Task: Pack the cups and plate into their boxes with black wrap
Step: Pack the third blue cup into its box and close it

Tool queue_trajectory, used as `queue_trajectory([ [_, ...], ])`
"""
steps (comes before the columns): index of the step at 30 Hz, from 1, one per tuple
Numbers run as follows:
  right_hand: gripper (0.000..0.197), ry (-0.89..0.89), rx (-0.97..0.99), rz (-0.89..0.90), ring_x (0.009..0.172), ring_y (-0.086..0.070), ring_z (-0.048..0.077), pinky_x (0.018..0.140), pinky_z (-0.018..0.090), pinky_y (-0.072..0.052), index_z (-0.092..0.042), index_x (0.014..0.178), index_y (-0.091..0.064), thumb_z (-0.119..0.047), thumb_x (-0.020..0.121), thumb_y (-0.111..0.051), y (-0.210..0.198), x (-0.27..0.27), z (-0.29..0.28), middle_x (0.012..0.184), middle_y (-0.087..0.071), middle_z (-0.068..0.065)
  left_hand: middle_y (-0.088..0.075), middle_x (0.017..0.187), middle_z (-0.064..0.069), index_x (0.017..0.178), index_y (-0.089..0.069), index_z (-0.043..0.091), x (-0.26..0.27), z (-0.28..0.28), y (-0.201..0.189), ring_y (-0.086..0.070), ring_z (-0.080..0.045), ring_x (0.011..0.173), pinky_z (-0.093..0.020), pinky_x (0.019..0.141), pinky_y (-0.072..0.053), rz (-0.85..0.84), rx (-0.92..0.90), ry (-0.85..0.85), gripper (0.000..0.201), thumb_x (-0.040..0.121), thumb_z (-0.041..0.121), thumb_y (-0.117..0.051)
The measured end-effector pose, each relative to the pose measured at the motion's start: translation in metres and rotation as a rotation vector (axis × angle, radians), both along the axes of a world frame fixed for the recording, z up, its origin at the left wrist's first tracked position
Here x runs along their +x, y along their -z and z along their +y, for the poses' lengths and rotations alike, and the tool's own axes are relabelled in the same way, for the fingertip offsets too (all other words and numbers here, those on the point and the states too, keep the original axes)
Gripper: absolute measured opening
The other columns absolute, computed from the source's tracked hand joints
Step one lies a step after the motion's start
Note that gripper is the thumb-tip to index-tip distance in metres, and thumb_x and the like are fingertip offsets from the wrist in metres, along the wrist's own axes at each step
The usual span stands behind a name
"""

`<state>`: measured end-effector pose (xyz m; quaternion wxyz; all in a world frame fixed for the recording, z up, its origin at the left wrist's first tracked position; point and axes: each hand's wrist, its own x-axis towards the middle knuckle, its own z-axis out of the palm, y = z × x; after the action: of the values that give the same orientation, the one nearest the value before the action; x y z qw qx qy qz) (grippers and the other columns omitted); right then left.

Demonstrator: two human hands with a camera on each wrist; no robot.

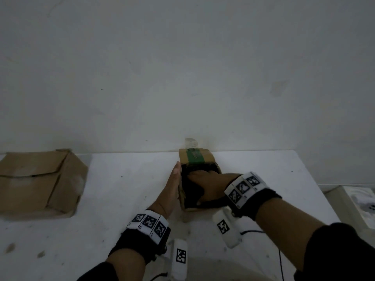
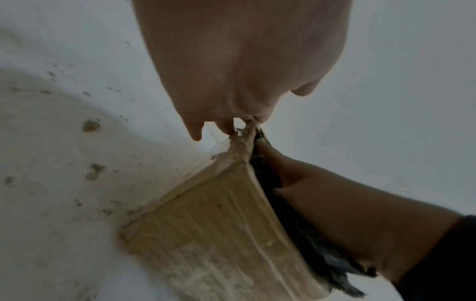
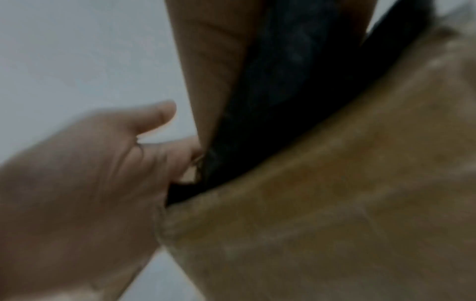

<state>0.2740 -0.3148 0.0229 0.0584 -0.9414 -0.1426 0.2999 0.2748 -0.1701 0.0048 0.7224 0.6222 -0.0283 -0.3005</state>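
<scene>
A small cardboard box (image 1: 211, 159) stands open at the table's middle, its far flap bearing green tape. Black wrap (image 1: 191, 193) fills its mouth; whatever lies under the wrap is hidden. My left hand (image 1: 175, 179) lies flat with straight fingers against the box's left wall. My right hand (image 1: 205, 186) reaches into the box from the right, fingers and thumb curled over the black wrap. The left wrist view shows my left hand (image 2: 231, 61) at the box's (image 2: 211, 234) corner and the wrap (image 2: 329, 264). In the blurred right wrist view, the wrap (image 3: 270, 101) sits against the box wall (image 3: 335, 203).
A larger, closed cardboard box (image 1: 40, 183) sits at the table's left, near the wall. The white table (image 1: 101, 230) is stained, and its right edge runs diagonally beside my right arm. Off that edge lies a white object (image 1: 361, 203).
</scene>
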Motion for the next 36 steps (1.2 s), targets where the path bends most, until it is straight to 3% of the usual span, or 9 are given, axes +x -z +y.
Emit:
queue_trajectory([
  [4,0.072,-0.172,-0.052,-0.075,0.127,-0.041,0.028,0.105,0.038,-0.034,-0.010,0.139,-0.034,-0.037,0.082,-0.068,-0.003,0.005,-0.006,0.141,-0.041,0.010,-0.010,0.155,0.008,0.148,-0.010,0.024,-0.004,0.002,-0.002,-0.016,-0.003,0.138,-0.009,0.098,-0.022,-0.011,0.040,0.017,0.049,0.100,0.036,-0.008],
  [7,0.081,-0.300,-0.196,-0.218,0.120,-0.044,0.029,0.092,0.039,-0.040,-0.008,0.139,-0.032,-0.042,0.076,-0.070,0.008,0.001,-0.004,0.139,-0.039,0.011,-0.015,0.150,0.011,0.147,-0.011,0.023,-0.004,0.003,-0.005,-0.018,0.005,0.124,0.001,0.084,-0.025,-0.018,0.068,0.034,0.048,0.101,0.034,-0.008],
  [11,0.081,-0.300,-0.190,-0.297,0.129,-0.036,0.028,0.095,0.039,-0.034,-0.006,0.143,-0.027,-0.043,0.081,-0.063,0.018,-0.008,-0.008,0.147,-0.033,0.013,-0.016,0.150,0.012,0.146,-0.013,0.020,-0.006,0.001,-0.010,-0.020,0.004,0.121,0.003,0.083,-0.026,-0.031,0.038,0.032,0.045,0.102,0.028,-0.009],
  [15,0.074,-0.245,-0.098,-0.218,0.127,-0.040,0.029,0.099,0.042,-0.041,-0.006,0.139,-0.033,-0.036,0.081,-0.067,0.013,-0.003,-0.008,0.142,-0.038,0.012,-0.030,0.131,0.019,0.142,-0.016,0.022,-0.007,-0.002,-0.015,-0.030,0.000,0.114,0.008,0.062,-0.036,-0.015,0.002,0.007,0.041,0.102,0.025,-0.010],
  [20,0.086,-0.258,-0.183,-0.013,0.128,-0.041,0.030,0.102,0.044,-0.041,-0.011,0.142,-0.030,-0.023,0.072,-0.078,-0.010,0.010,-0.005,0.145,-0.033,0.009,-0.040,0.126,0.022,0.137,-0.022,0.029,-0.008,-0.001,-0.018,-0.043,0.011,0.102,0.008,0.062,-0.037,-0.027,0.015,0.038,0.037,0.102,0.027,-0.011],
  [27,0.071,-0.415,-0.310,-0.270,0.122,-0.042,0.034,0.093,0.045,-0.043,-0.009,0.144,-0.023,-0.023,0.085,-0.061,-0.006,-0.010,-0.008,0.145,-0.031,0.016,-0.023,0.142,0.017,0.146,-0.015,0.020,-0.006,0.001,-0.010,-0.025,0.005,0.120,0.009,0.073,-0.032,-0.032,0.070,0.010,0.045,0.102,0.027,-0.012],
  [32,0.067,-0.348,-0.229,-0.283,0.124,-0.040,0.034,0.095,0.046,-0.041,-0.009,0.144,-0.026,-0.022,0.087,-0.060,0.000,-0.015,-0.009,0.145,-0.032,0.016,-0.034,0.132,0.018,0.144,-0.018,0.020,-0.010,-0.003,-0.023,-0.035,0.000,0.104,0.010,0.057,-0.034,-0.017,0.032,0.022,0.043,0.102,0.026,-0.012],
  [34,0.061,-0.252,-0.136,-0.276,0.129,-0.036,0.033,0.101,0.046,-0.039,-0.008,0.141,-0.032,-0.024,0.089,-0.057,-0.003,-0.019,-0.006,0.146,-0.031,0.015,-0.035,0.109,0.026,0.143,-0.019,0.018,-0.013,-0.004,-0.031,-0.039,0.003,0.085,0.006,0.052,-0.036,-0.015,0.021,0.020,0.042,0.102,0.024,-0.011],
  [36,0.053,-0.074,-0.005,-0.335,0.133,-0.031,0.032,0.107,0.043,-0.034,-0.004,0.137,-0.039,-0.023,0.090,-0.054,-0.006,-0.029,0.001,0.148,-0.027,0.015,-0.033,0.108,0.023,0.143,-0.019,0.018,-0.013,-0.005,-0.031,-0.039,0.011,0.080,0.005,0.052,-0.038,0.007,0.003,0.014,0.042,0.102,0.024,-0.011],
])
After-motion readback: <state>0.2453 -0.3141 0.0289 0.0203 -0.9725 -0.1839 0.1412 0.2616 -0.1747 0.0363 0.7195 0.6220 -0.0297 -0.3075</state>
